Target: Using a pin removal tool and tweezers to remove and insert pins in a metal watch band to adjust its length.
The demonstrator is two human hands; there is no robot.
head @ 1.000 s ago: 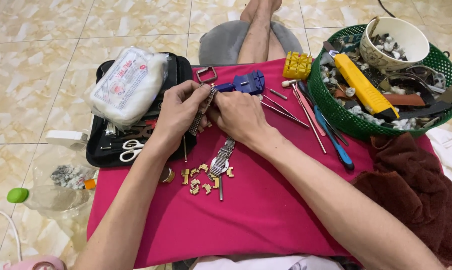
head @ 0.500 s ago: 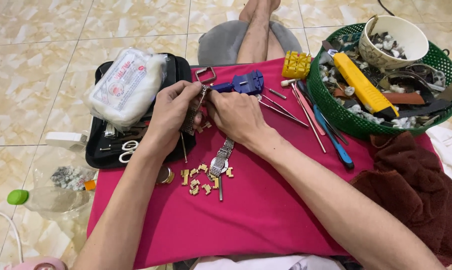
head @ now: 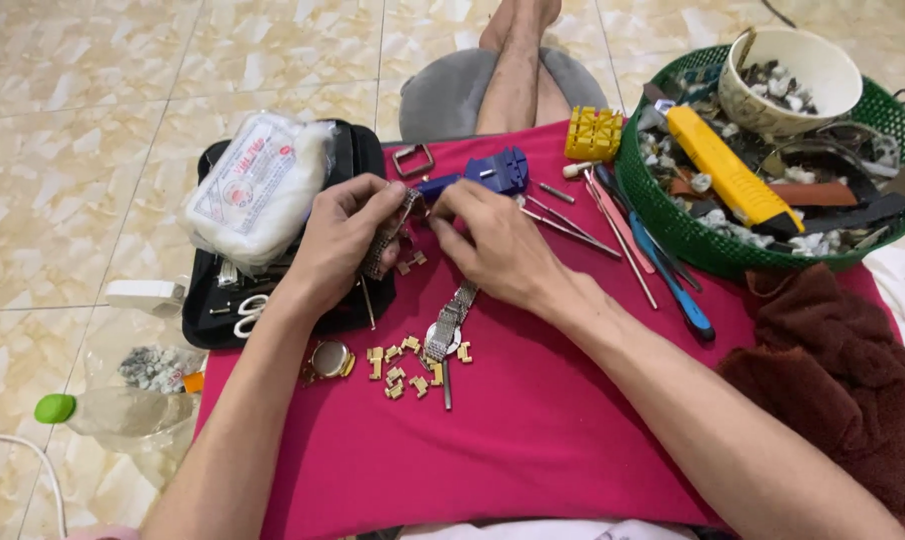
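My left hand pinches a metal watch band piece that hangs down from its fingers over the pink cloth. My right hand has its fingertips closed at the top end of that band, just in front of a blue watch-link tool. Below the hands lie a silver mesh-strap watch, several loose gold links and a gold watch case.
A black tool case holding a white wrapped packet and scissors sits at left. A yellow block, thin tools and a blue-handled screwdriver lie at right beside a green basket of parts. A brown towel is at the right edge.
Both hands stay together at the band. The left hand's fingers have shifted slightly, with the band now hanging more visibly below them.
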